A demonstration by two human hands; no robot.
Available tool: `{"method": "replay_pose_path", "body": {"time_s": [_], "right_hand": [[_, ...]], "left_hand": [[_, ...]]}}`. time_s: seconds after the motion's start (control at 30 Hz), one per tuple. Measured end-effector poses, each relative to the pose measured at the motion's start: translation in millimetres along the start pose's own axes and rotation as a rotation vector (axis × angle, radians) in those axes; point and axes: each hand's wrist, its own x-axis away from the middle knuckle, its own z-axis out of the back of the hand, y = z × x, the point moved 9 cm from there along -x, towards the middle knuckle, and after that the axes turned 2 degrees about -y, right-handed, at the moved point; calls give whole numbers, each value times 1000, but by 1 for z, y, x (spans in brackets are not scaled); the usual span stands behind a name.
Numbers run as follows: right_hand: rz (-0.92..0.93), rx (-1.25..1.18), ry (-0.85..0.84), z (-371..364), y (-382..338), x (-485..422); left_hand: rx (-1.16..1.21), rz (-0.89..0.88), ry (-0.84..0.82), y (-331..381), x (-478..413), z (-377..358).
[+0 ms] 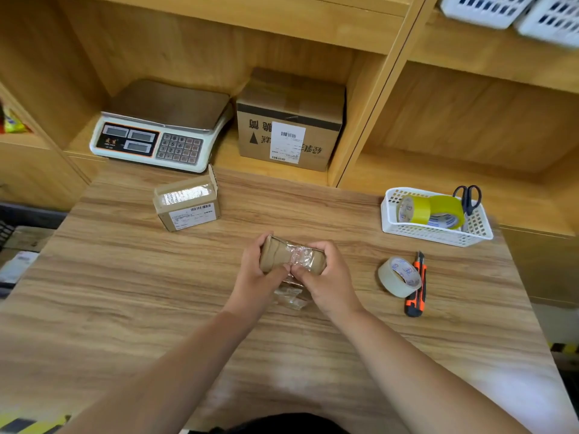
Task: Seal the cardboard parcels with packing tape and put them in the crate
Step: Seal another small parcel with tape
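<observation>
Sealing appeared to be the step in hand.

- **Item one:** small cardboard parcel (279, 253), at the middle of the wooden table (125, 308). The left hand (255, 270) was curled round its left end and the right hand (327, 277) round its right end. Both thumbs met over a crinkled band of clear tape (300, 256), whose loose tail hung toward the person.
- **Item two:** second labelled parcel (188, 206), on the table behind and well apart, with tape across its top and one end flap raised.
- **Item three:** clear tape roll (399, 277) and orange utility knife (416, 286), touching, to the right of the hands.

No crate could be plainly identified. The next move probably called for pressing the tail flat, or trimming it, before crating.
</observation>
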Motion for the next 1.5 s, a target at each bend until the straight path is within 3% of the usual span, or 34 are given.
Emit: {"method": "replay_pose_path", "body": {"time_s": [0.3, 0.43, 0.6, 0.7, 0.9, 1.07, 1.17, 1.3, 1.5], "right_hand": [[16, 111, 77, 7, -7, -10], [-5, 9, 63, 4, -9, -6], [283, 174, 125, 1, -35, 19], [376, 271, 1, -22, -27, 30], [204, 346, -380, -71, 29, 55], [106, 372, -473, -75, 39, 58], [66, 506, -560, -75, 47, 57], [153, 775, -630, -67, 49, 47], [108, 912, -638, -40, 65, 17]], "left_hand": [[-109, -30, -11, 6, 0, -2], [-45, 2, -32, 5, 3, 1], [-42, -12, 2, -5, 3, 17], [-82, 28, 77, -27, 3, 32], [-266, 103, 67, -55, 7, 34], [-399, 121, -23, -73, 3, 28], [-467, 123, -65, -79, 2, 22], [-439, 131, -41, -77, -3, 21], [-419, 112, -59, -76, -7, 21]]}}
